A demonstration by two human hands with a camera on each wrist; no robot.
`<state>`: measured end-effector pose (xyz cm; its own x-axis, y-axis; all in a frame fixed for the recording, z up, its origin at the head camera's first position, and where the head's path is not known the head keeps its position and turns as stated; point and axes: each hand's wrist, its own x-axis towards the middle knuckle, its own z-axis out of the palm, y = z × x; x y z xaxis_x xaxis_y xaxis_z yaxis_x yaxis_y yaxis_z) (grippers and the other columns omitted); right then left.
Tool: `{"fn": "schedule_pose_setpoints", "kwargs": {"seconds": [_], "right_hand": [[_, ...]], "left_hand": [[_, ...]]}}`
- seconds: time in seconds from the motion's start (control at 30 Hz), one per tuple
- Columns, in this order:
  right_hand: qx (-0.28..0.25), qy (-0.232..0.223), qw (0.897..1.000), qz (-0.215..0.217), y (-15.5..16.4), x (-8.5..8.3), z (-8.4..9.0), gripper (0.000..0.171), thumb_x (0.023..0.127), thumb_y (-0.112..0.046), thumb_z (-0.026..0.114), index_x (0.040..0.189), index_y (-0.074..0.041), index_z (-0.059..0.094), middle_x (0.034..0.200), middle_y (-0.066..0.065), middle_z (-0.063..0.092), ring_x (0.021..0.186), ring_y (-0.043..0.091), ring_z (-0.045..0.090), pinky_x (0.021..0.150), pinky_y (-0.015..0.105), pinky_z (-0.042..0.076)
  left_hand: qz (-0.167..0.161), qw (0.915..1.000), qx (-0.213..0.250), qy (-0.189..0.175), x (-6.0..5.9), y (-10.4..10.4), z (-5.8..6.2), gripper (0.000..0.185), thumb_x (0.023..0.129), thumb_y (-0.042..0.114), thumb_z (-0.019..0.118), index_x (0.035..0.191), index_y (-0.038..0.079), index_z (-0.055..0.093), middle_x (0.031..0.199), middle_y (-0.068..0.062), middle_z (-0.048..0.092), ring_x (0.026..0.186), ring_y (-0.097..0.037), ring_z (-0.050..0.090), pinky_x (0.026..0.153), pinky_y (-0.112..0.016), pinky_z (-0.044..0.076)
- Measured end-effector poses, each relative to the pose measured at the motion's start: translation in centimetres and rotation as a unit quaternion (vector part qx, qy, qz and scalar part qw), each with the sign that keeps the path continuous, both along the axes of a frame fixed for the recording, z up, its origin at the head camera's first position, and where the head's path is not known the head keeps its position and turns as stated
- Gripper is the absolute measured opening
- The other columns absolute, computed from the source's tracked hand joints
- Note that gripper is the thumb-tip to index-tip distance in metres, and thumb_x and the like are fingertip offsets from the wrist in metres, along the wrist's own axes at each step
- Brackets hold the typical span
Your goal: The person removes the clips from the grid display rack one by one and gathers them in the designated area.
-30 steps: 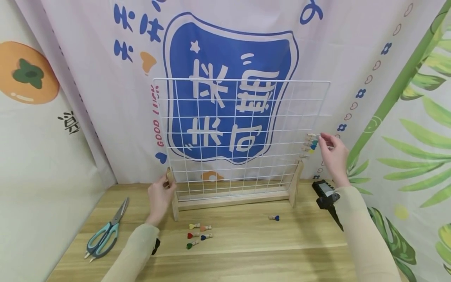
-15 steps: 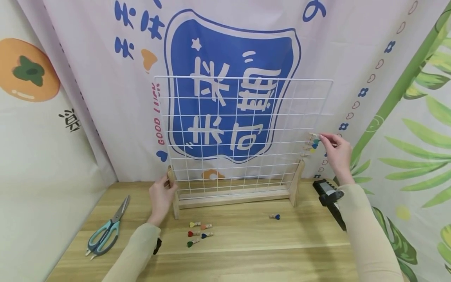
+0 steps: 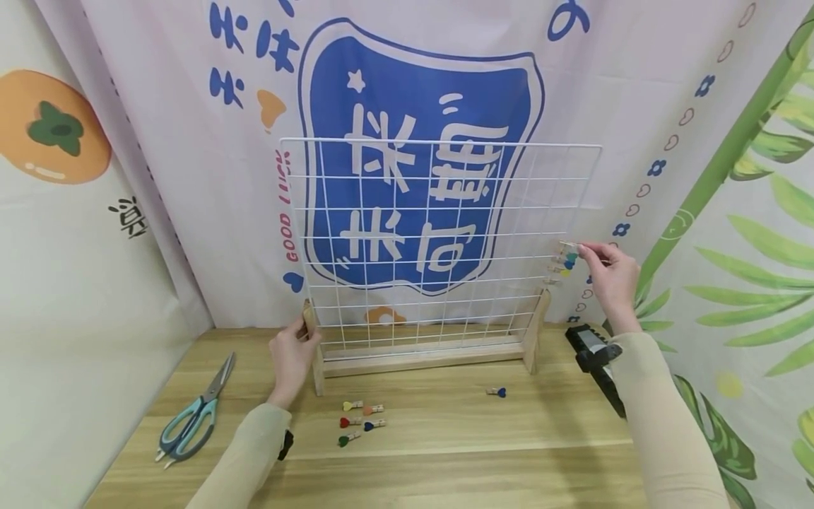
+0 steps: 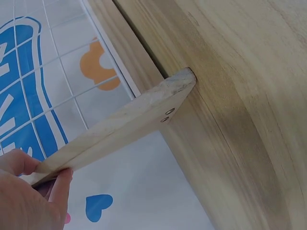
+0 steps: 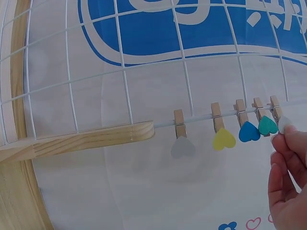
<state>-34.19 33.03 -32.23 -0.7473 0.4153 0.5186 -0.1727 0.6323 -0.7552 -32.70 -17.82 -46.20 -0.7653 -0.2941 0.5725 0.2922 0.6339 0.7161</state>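
Head view: left hand (image 3: 291, 357) grips the left wooden upright (image 3: 311, 332) of the wire grid (image 3: 439, 240) standing on the desk (image 3: 445, 438); right hand (image 3: 607, 276) pinches a heart clip (image 3: 570, 247) at the grid's right edge wire, with six loose clips (image 3: 357, 422) lying on the desk.

Left wrist: fingers (image 4: 57, 187) curl round that upright's end.

Right wrist: fingertips (image 5: 290, 139) pinch the white clip (image 5: 283, 123) beside four clipped hearts (image 5: 230, 136), so I judge five mounted, six left.
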Motion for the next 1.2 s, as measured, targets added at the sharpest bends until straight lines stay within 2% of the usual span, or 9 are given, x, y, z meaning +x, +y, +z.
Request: {"fn": "schedule_pose_setpoints", "kwargs": {"seconds": [0.13, 0.33, 0.47, 0.6, 0.73, 0.87, 0.97, 1.13, 1.2], "right_hand": [[-0.015, 0.001, 1.0, 0.003, 0.1, 0.1, 0.0, 0.038, 0.096, -0.039, 0.063, 0.115, -0.007, 0.071, 0.084, -0.029, 0.059, 0.078, -0.009, 0.055, 0.067, 0.005, 0.045], [-0.045, -0.001, 0.999, -0.001, 0.9, 0.8, -0.1, 0.039, 0.095, -0.04, 0.064, 0.116, -0.007, 0.07, 0.082, -0.036, 0.059, 0.08, -0.011, 0.056, 0.071, 0.003, 0.045], [-0.04, -0.01, 0.999, 0.012, 1.2, 1.6, -0.6, 0.04, 0.095, -0.039, 0.064, 0.117, -0.006, 0.07, 0.083, -0.037, 0.059, 0.081, -0.009, 0.058, 0.067, 0.003, 0.046], [-0.016, -0.027, 0.999, 0.03, 1.0, 2.6, -1.9, 0.041, 0.096, -0.039, 0.062, 0.12, -0.006, 0.068, 0.086, -0.036, 0.058, 0.082, -0.01, 0.059, 0.067, 0.002, 0.048], [0.024, -0.025, 0.998, 0.062, 0.5, 3.6, -4.2, 0.035, 0.097, -0.033, 0.062, 0.117, -0.005, 0.069, 0.086, -0.035, 0.058, 0.076, -0.012, 0.057, 0.062, 0.005, 0.049], [0.069, -0.03, 0.993, 0.089, -0.1, 4.6, -7.5, 0.028, 0.097, -0.025, 0.064, 0.113, -0.003, 0.071, 0.093, -0.004, 0.075, 0.072, -0.007, 0.058, 0.059, 0.006, 0.048], [0.096, -0.053, 0.989, 0.104, -0.5, 5.3, -10.0, 0.025, 0.096, -0.022, 0.065, 0.111, -0.004, 0.071, 0.1, 0.019, 0.075, 0.07, -0.005, 0.056, 0.058, 0.009, 0.049], [0.129, -0.079, 0.981, 0.123, -1.1, 6.0, -14.0, 0.018, 0.091, -0.014, 0.071, 0.104, -0.002, 0.074, 0.095, 0.018, 0.076, 0.071, -0.007, 0.058, 0.061, 0.012, 0.053], [0.141, -0.082, 0.978, 0.126, -1.3, 6.2, -15.4, 0.015, 0.089, -0.012, 0.073, 0.1, -0.002, 0.076, 0.094, 0.017, 0.077, 0.073, -0.005, 0.063, 0.064, 0.012, 0.054]], "left_hand": [[0.008, 1.0, -0.004, -0.002, 0.0, 0.0, -0.1, 0.013, 0.081, -0.004, 0.064, 0.091, -0.007, 0.073, 0.091, -0.026, 0.074, 0.08, -0.039, 0.075, 0.068, -0.05, 0.062], [0.01, 0.9999, -0.008, -0.006, -0.1, -0.1, -0.2, 0.013, 0.082, -0.002, 0.064, 0.092, -0.006, 0.073, 0.091, -0.025, 0.075, 0.08, -0.038, 0.075, 0.069, -0.049, 0.063], [-0.003, 0.9998, 0.004, -0.018, -0.1, -0.1, -0.2, 0.016, 0.084, -0.002, 0.064, 0.096, -0.007, 0.073, 0.094, -0.026, 0.074, 0.083, -0.038, 0.075, 0.071, -0.049, 0.062], [-0.009, 0.9992, 0.017, -0.034, -0.1, -0.2, -0.2, 0.02, 0.085, -0.001, 0.063, 0.101, -0.008, 0.072, 0.099, -0.027, 0.074, 0.086, -0.039, 0.075, 0.073, -0.048, 0.062], [-0.012, 0.9987, 0.026, -0.042, -0.1, -0.2, -0.3, 0.021, 0.086, -0.001, 0.062, 0.104, -0.007, 0.071, 0.101, -0.027, 0.073, 0.089, -0.039, 0.075, 0.074, -0.047, 0.063], [-0.012, 0.9988, 0.03, -0.036, -0.1, -0.2, -0.3, 0.022, 0.086, -0.001, 0.062, 0.105, -0.007, 0.072, 0.101, -0.027, 0.073, 0.089, -0.039, 0.075, 0.074, -0.045, 0.063], [-0.009, 0.999, 0.03, -0.032, -0.1, -0.2, -0.3, 0.022, 0.086, -0.001, 0.063, 0.105, -0.007, 0.072, 0.101, -0.027, 0.074, 0.089, -0.039, 0.075, 0.072, -0.04, 0.063], [-0.012, 0.9986, 0.038, -0.036, -0.1, -0.2, -0.4, 0.022, 0.086, 0.0, 0.063, 0.105, -0.007, 0.072, 0.102, -0.026, 0.074, 0.09, -0.038, 0.075, 0.068, -0.013, 0.058], [-0.014, 0.9985, 0.039, -0.034, -0.1, -0.2, -0.4, 0.023, 0.086, -0.001, 0.063, 0.106, -0.007, 0.072, 0.103, -0.027, 0.073, 0.09, -0.039, 0.074, 0.067, -0.008, 0.056]]}}
